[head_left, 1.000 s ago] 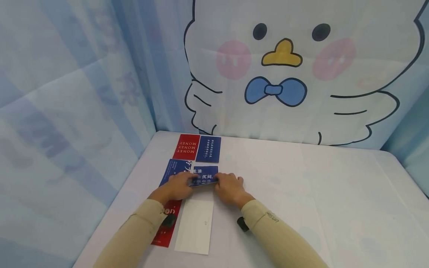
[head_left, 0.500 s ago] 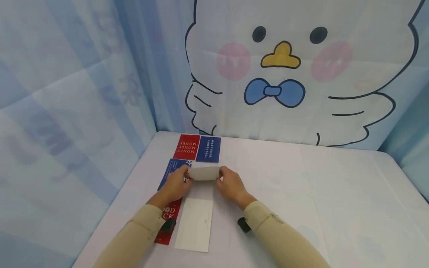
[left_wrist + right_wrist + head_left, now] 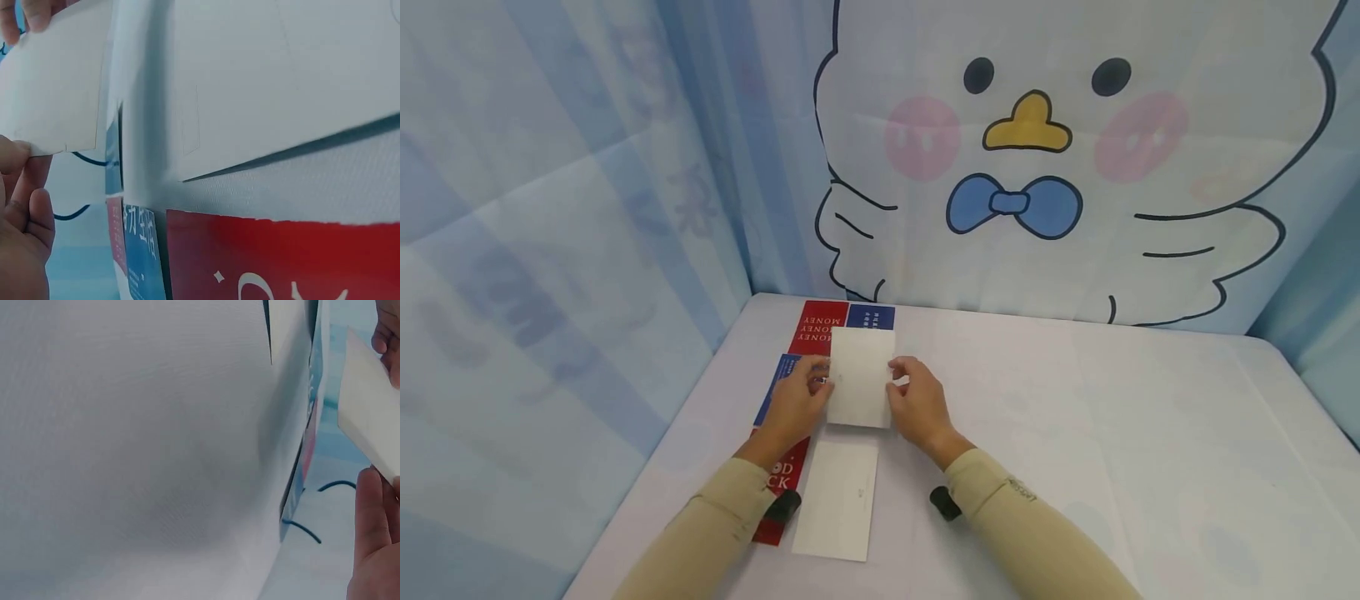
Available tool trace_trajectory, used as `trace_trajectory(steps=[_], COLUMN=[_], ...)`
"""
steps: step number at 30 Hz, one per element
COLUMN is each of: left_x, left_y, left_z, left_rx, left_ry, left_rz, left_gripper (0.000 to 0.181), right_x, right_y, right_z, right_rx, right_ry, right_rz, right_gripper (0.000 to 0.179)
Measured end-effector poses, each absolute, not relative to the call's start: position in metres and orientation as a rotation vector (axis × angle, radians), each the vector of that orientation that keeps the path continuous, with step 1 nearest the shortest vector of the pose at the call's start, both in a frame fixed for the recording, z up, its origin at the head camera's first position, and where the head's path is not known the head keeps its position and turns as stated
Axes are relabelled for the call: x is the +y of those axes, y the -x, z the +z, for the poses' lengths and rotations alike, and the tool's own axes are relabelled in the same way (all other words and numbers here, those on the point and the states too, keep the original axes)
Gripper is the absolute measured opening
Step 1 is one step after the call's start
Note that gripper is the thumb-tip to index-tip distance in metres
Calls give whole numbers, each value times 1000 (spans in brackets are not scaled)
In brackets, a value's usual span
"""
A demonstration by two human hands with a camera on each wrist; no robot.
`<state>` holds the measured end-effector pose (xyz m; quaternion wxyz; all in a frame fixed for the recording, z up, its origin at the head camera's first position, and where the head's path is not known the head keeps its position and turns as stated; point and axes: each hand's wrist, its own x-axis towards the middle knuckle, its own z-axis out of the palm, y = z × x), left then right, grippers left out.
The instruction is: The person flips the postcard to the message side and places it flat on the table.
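Left hand [image 3: 793, 407] and right hand [image 3: 921, 410] pinch opposite edges of a white card [image 3: 861, 379] below frame centre, table [image 3: 1075, 450] spreading lower right.

Curtained booth, cloth-walled; what sort of building lies behind it, cannot tell. Straight beyond the fingers [image 3: 904, 365]: backdrop sheet [image 3: 1318, 267], printed with a huge cartoon bird [image 3: 1030, 271], yellow beak [image 3: 1030, 133], blue bow tie [image 3: 1049, 207]. Left of the fingers: creased curtain [image 3: 572, 208], banded blue and white, hanging close along the table's side. Far right of them: more blue cloth [image 3: 1318, 362]. Below the fingers: pale table [image 3: 1037, 467], rounded far right corner, woven-looking surface at close range.
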<state>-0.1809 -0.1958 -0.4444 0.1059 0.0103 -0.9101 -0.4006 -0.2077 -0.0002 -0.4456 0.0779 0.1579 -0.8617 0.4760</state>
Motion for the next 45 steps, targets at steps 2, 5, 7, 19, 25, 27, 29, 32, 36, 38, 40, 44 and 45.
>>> trace_trajectory(steps=[2,5,7,19,25,27,29,32,36,38,40,44,45], left_x=[-196,-197,-198,-203,-204,-204,-204,-203,-202,-203,-203,-205,-206], left_y=[181,182,183,190,192,192,192,191,190,190,190,189,189], left_z=[-445,-447,-448,-459,-466,-469,-469,-468,-467,-467,-467,-468,-468], left_rx=[-2702,-2750,-2781,-2932,-3022,-3038,-3052,-3079,-3118,-3128,-3135,-3165,-3173], left_ry=[-31,-22,-11,-64,-110,-100,-101,-116,-115,-109,-101,-44,-25], left_rz=[-1151,-1089,-1053,-1015,-851,-799,-764,-733,-687,-669,-659,-617,-599], left_gripper=[40,44,45,57,60,61,61,63,65,65,66,65,64], right_x=[0,1,1,-2,-4,-4,-4,-4,-4,-5,-5,-7,-7], right_y=[208,209,211,221,220,220,221,221,222,222,222,222,222], right_z=[-446,-446,-445,-452,-457,-459,-460,-461,-464,-465,-465,-466,-466], right_rx=[-2607,-2650,-2683,-2918,-3020,-3041,-3058,-3089,-3110,-3121,-3134,-3161,-3169], right_ry=[-494,-521,-535,-485,-512,-522,-529,-548,-565,-569,-577,-616,-624], right_rz=[1406,1381,1363,1335,1252,1213,1182,1103,995,948,900,786,763], right_gripper=[30,32,34,43,49,50,52,54,54,54,55,58,59])
